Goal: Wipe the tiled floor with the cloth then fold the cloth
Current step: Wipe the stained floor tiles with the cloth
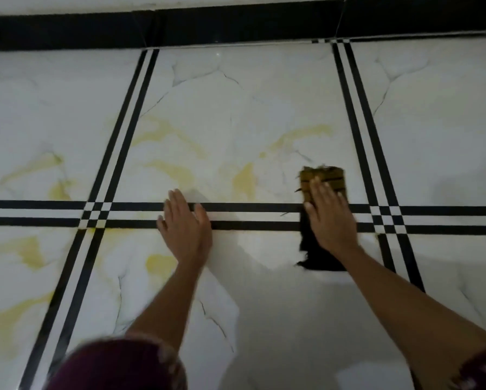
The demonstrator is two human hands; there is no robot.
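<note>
The floor (236,122) is white marble-look tile with yellow veins and double black stripes. A cloth (324,175), mustard-yellow at its far end and black at its near end (312,249), lies across the horizontal stripes right of centre. My right hand (330,215) presses flat on the cloth's middle with fingers stretched out. My left hand (184,223) rests flat on the bare tile over the same stripes, fingers apart, holding nothing, well left of the cloth.
A black skirting band (236,26) runs along the far edge of the floor, with a pale wall above it. Dark maroon sleeves (117,364) show at the bottom edge. Vertical stripe pairs (360,122) flank the middle tile.
</note>
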